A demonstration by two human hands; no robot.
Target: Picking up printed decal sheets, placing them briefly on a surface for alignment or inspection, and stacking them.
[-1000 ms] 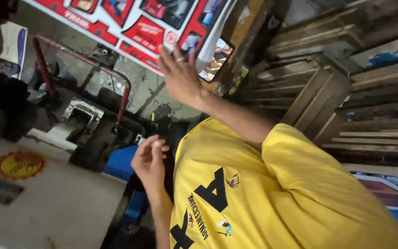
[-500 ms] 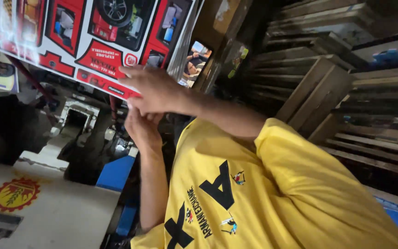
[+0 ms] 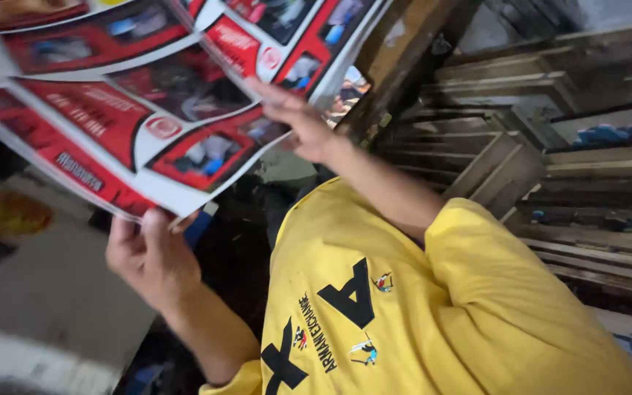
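I see a large glossy printed sheet (image 3: 148,110), white with red panels and small photo pictures, held up in the air and tilted, filling the upper left part of the view. I take this sheet as my landmark. The left hand (image 3: 151,256) is at the lower edge of the sheet, and its grip is closed on that edge: the fingertips are pinched on the white border, with the thumb side toward the sheet. The right hand (image 3: 298,121) is at the right edge of the sheet, a little higher than the left one; its fingers lie flat against the printed face, and I cannot tell if the thumb closes behind the paper, so the grip of this hand is not clear to me. Below the sheet and to its right is the yellow short-sleeved shirt (image 3: 433,307) with black letters and small coloured figures on it. To the right of the sheet, well apart from it, stand stacked wooden frames (image 3: 543,161), dark and dusty, one above the other. Below the sheet on the left is a pale grey tabletop (image 3: 53,292), blurred, with a round orange and yellow printed mark (image 3: 9,213) on it.
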